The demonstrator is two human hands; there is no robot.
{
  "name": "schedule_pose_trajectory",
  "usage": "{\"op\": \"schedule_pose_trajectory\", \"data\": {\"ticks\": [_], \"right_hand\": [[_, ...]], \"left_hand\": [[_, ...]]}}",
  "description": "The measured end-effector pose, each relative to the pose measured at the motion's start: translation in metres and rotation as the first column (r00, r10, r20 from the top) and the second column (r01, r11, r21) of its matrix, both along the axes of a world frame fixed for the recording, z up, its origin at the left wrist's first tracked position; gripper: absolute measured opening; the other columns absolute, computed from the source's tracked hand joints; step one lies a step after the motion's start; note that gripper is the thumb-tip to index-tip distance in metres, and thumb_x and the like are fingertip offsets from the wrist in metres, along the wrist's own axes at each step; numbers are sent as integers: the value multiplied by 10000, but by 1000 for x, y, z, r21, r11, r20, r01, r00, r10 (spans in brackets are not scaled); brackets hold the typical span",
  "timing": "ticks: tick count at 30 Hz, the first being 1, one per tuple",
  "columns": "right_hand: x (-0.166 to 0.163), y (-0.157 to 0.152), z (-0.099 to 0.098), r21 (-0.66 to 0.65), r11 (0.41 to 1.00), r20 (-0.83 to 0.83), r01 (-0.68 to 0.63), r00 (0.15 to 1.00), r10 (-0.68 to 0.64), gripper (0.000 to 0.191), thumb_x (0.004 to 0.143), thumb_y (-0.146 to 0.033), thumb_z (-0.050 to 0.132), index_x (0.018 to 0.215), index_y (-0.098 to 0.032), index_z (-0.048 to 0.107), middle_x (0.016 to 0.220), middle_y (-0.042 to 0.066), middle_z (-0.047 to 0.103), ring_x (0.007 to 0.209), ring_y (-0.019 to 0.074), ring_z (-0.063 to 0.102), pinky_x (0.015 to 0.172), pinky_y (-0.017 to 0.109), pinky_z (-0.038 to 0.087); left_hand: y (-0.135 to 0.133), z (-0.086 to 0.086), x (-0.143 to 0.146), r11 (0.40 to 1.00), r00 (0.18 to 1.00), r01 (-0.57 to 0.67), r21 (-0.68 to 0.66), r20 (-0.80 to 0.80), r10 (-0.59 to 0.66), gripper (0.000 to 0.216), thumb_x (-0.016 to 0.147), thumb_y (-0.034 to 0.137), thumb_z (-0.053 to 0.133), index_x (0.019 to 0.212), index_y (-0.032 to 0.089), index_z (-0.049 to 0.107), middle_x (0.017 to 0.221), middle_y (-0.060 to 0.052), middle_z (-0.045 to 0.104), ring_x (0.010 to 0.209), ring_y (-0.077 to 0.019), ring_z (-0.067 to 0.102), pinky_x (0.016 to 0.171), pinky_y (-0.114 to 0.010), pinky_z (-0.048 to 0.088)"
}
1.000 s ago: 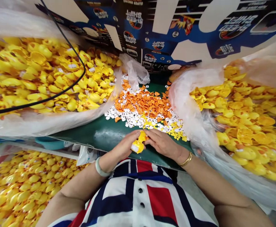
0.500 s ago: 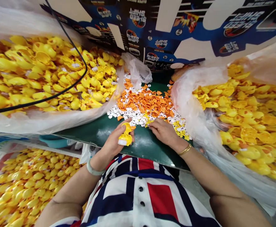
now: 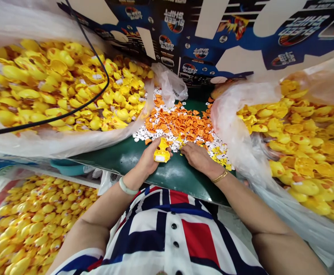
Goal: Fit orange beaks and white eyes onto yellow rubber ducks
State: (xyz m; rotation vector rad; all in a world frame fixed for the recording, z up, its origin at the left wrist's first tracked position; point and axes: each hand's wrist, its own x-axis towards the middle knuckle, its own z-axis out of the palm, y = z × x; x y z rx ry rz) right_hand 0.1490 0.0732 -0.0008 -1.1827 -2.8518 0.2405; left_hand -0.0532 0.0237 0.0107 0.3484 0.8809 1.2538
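My left hand (image 3: 150, 157) grips a yellow plastic duck half-shell (image 3: 162, 149), its hollow side facing up and a white patch at its lower end. To the right of it, my right hand (image 3: 197, 157) reaches down to the near edge of the small parts, with fingers bent together; whatever the fingertips pinch, if anything, is hidden. Orange beak pieces (image 3: 185, 124) lie heaped beyond both hands. Around them are scattered white eye pieces (image 3: 144, 133) with black dots. Small yellow pieces (image 3: 222, 160) lie to the right of my right hand.
Plastic-lined heaps of yellow duck shells flank the green tabletop (image 3: 121, 154), a left heap (image 3: 69, 84) and a right heap (image 3: 304, 145). Closed yellow ducks (image 3: 35, 221) fill a container at lower left, near a teal basin (image 3: 66, 167). A black cable (image 3: 98, 95) crosses the left side. Printed cardboard (image 3: 201, 42) stands behind.
My left hand has moved right and slightly forward with the duck half-shell, turning it more upright. My right hand stays at the small parts, its fingers lowered a little. The view has shifted slightly.
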Motion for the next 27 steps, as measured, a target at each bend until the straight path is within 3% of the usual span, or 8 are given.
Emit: {"op": "schedule_pose_trajectory", "data": {"ticks": [5,8,12,18,21,23,25,27], "right_hand": [[1,-13,7,49,999,-214,-1,977,11,227,1007,-295,465,1029,-177,658,934,67,641,803,173,602,676,279,447],[-3,-27,11,122,990,-339,-71,934,109,258,1018,-306,433,1055,-185,658,932,73,646,815,170,595,696,284,466],[-8,-38,5,204,969,-346,-138,916,204,266,1019,-266,413,1068,-181,660,927,90,648,840,186,593,664,295,481],[-3,-51,-16,268,955,-271,-128,941,202,314,1014,-210,389,1225,-146,612,921,107,652,819,202,592,663,311,516],[-1,-63,-18,144,986,-323,-84,938,127,360,1010,-208,386,1319,-148,559,990,123,652,891,214,608,710,325,540],[0,-68,-15,-9,1000,-464,9,886,-12,331,1006,-227,411,1279,-174,590,1033,119,649,939,206,621,771,329,548],[1,-69,-11,-219,971,-586,95,783,-208,256,996,-248,455,1147,-201,655,995,81,653,910,177,637,788,309,545],[3,-67,-5,-404,904,-611,137,696,-378,171,965,-245,517,988,-207,682,917,35,649,830,145,637,747,274,534]], "left_hand": [[8,1,11,992,993,-115,-54,4,116,402,764,453,734,1010,154,623,806,-37,674,668,-171,666,618,-284,533],[10,-2,18,990,991,-131,-60,19,133,370,774,441,730,989,160,621,774,-24,662,691,-174,666,635,-284,527],[8,-4,28,992,993,-116,-56,31,118,356,777,431,724,979,156,624,747,-19,659,678,-171,653,615,-277,512],[11,-3,34,983,988,-133,-126,58,142,275,794,373,712,916,149,610,730,-18,654,639,-150,637,615,-272,521],[13,-3,39,974,986,-160,-163,28,166,273,789,372,722,908,155,606,737,-20,665,639,-154,649,624,-272,529],[13,-4,44,979,988,-149,-137,9,151,298,769,382,746,919,164,609,738,-12,667,641,-148,653,629,-261,528],[12,-6,49,990,996,-89,-106,3,89,334,747,404,765,932,173,610,732,-4,667,632,-145,651,621,-255,523],[11,-8,54,995,1000,-19,-96,3,19,356,738,428,769,937,180,607,731,-5,672,633,-149,653,622,-258,523]]}}
